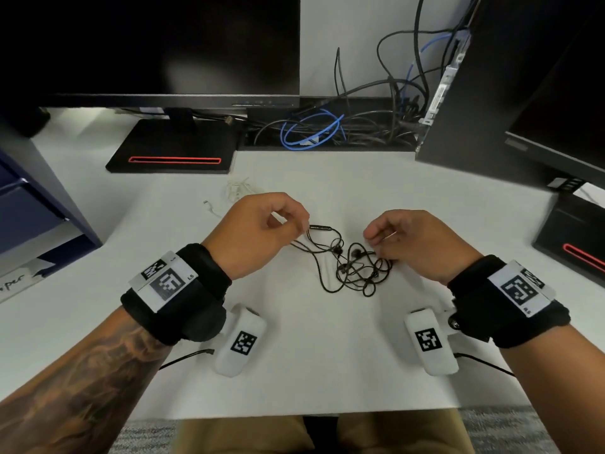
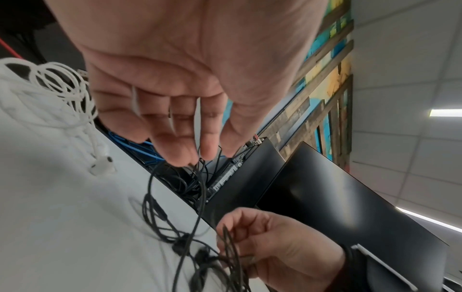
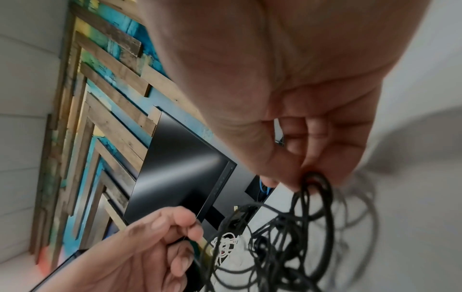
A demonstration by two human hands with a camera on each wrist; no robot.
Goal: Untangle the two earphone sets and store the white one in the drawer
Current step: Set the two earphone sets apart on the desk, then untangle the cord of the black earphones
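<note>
Black tangled earphone cord [image 1: 352, 265] between hands [image 1: 262, 226]

2 dark monitors [image 1: 157, 44] are set at the back of a white desk [image 1: 294, 362]. Blue and black cables [image 1: 311, 132] are bundled between them. A painted wooden wall panel [image 3: 100, 98] is seen behind.

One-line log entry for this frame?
left hand: pinches black earphones | right hand: pinches same tangle | white earphones: apart, on desk
</note>
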